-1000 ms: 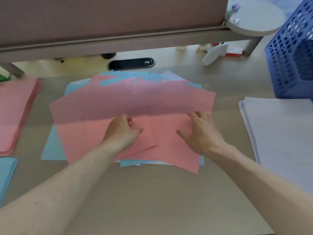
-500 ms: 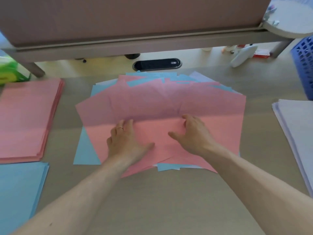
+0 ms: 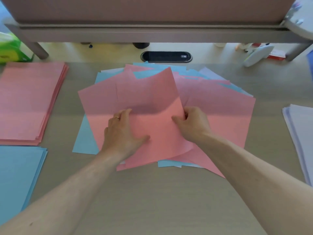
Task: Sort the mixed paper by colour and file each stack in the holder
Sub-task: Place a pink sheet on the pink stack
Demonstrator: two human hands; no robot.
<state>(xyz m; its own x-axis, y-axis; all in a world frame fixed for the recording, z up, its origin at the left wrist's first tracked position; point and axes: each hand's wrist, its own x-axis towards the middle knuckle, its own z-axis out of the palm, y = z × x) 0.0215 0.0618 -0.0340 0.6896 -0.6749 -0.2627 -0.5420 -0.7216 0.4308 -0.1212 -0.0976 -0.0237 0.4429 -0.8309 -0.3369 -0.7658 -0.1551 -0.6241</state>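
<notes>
A fanned pile of mixed paper point(image 3: 220, 106), pink sheets on top with blue and white ones under them, lies in the middle of the desk. One pink sheet point(image 3: 157, 92) is lifted and curling above the pile. My right hand point(image 3: 191, 123) pinches its right edge, thumb on top. My left hand point(image 3: 123, 131) lies on the pink sheets to the left, fingers spread, thumb on the lifted sheet's lower part. A sorted pink stack point(image 3: 28, 100) sits at the left, a blue stack point(image 3: 17, 177) below it, a white stack point(image 3: 301, 133) at the right.
A raised shelf point(image 3: 152, 33) spans the back of the desk, with a black cable slot point(image 3: 166, 56) under it. A green tissue pack point(image 3: 11, 50) stands at the back left and a white stapler point(image 3: 259, 54) at the back right. A blue edge point(image 3: 310, 63) shows at far right.
My right hand has slid left and taken a pink sheet by its edge, lifting it off the pile. The left hand stayed on the sheets. The view has shifted left.
</notes>
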